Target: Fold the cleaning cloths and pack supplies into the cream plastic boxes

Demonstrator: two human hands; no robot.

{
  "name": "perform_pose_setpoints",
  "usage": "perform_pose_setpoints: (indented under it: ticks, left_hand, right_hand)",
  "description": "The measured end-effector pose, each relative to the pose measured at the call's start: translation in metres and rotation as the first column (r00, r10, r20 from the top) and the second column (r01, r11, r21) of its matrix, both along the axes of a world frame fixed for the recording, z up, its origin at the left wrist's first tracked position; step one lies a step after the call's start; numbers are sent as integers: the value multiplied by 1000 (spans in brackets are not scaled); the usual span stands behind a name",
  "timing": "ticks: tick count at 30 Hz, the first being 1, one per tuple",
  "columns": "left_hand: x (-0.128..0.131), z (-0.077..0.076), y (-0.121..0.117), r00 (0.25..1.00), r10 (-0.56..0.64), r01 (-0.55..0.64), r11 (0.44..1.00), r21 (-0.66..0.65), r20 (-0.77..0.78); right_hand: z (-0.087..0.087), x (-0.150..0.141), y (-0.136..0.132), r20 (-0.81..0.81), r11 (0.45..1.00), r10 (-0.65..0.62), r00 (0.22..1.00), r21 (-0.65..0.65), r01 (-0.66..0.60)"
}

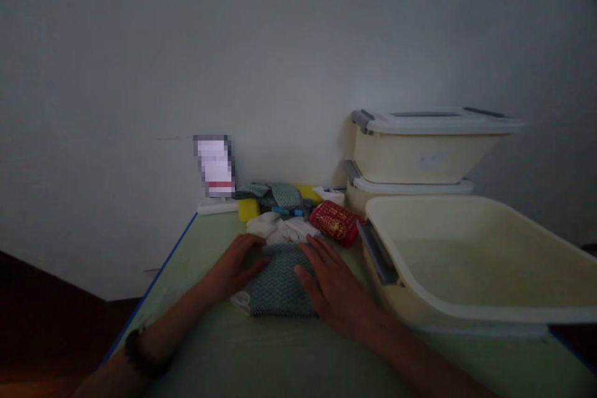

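Observation:
A folded grey-green knitted cloth [280, 286] lies on the pale green table [233, 354] in front of me. My left hand [237, 264] rests flat on its left edge, fingers stretched out. My right hand [329, 283] lies flat on its right side, fingers spread. A bit of white fabric [241, 302] pokes out from under the cloth at its lower left. Neither hand grips anything.
Behind the cloth lie white cloths [280, 228], a red patterned pouch [336, 222], a yellow sponge [248, 209] and more grey-green cloths [275, 194]. An open cream bin [466, 298] stands at the right, with two lidded bins [429, 149] stacked behind it. The table's blue left edge [158, 277] drops off.

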State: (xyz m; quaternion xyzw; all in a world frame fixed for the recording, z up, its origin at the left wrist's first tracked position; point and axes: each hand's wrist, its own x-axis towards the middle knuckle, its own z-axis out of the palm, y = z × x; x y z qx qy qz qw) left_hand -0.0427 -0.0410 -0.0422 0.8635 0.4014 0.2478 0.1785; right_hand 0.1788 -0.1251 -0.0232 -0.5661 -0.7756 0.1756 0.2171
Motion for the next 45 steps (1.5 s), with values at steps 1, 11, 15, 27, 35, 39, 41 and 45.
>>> perform_pose_setpoints:
  ticks: [1,11,15,27,35,39,41,45]
  left_hand:
    - [0,-1,0,1000,4,-3,1000,-14,26]
    - [8,9,-21,930,-51,28,997,66,365]
    - [11,12,-30,823,66,108,957,-269,564]
    - [15,21,-37,866,290,43,768,-639,406]
    - [12,16,-30,786,366,-101,871,-481,498]
    - [12,20,-31,791,340,-38,857,-515,508]
    - [12,22,-32,775,341,30,822,-569,533]
    - [12,24,-29,732,360,160,735,-659,579]
  right_hand:
    - [-2,0,1,4,1000,-13,1000,13,13]
    - [-8,-2,1,-189,971,-100,977,197,138]
    - [-8,-3,0,-358,973,-45,933,194,122]
    - [1,-7,13,-715,968,-248,654,-152,201]
    - [-9,-15,10,-788,941,-169,592,-307,-141]
    - [-8,-12,11,-845,941,-165,509,-289,-176]
    - [-6,-11,11,-868,935,-201,453,-308,-175]
    - [-7,-12,10,-880,853,-355,315,-443,-276]
